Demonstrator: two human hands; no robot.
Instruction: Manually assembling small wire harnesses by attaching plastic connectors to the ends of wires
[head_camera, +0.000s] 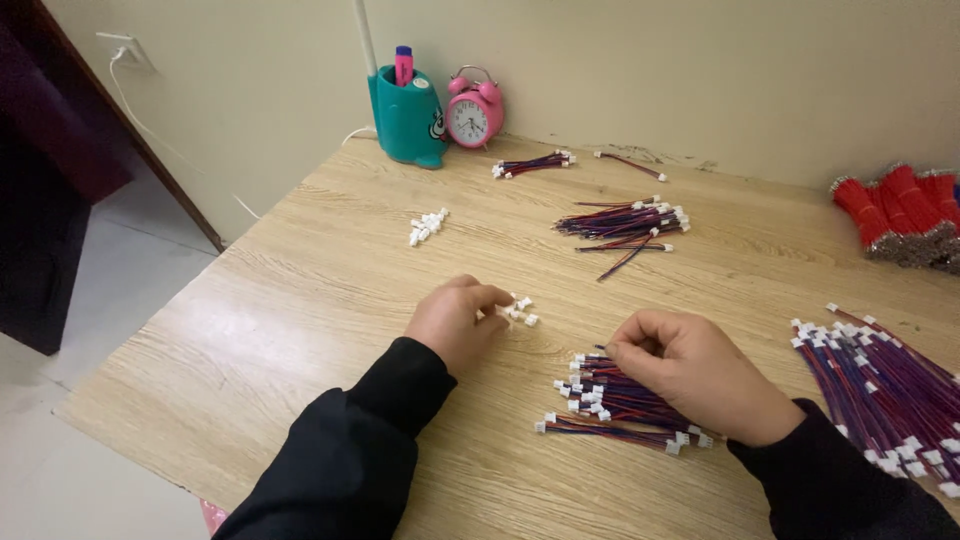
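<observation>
We sort short wire leads on a wooden table (300, 300).
Our left hand (455, 322) pinches small white connectors (520, 310); our right hand (690, 370) pinches into a wire bundle (610, 405); beyond lie another wire pile (625, 222), loose white plugs (427, 226) and a pink clock (473, 110).

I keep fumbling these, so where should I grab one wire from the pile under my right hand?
Probably pinch a wire by its thin red-and-blue middle, not the white plug at its end. The pile of wires lies flat on the table running left to right, so come straight down from above with the right hand and pick the topmost strand, fingertips across it.
</observation>
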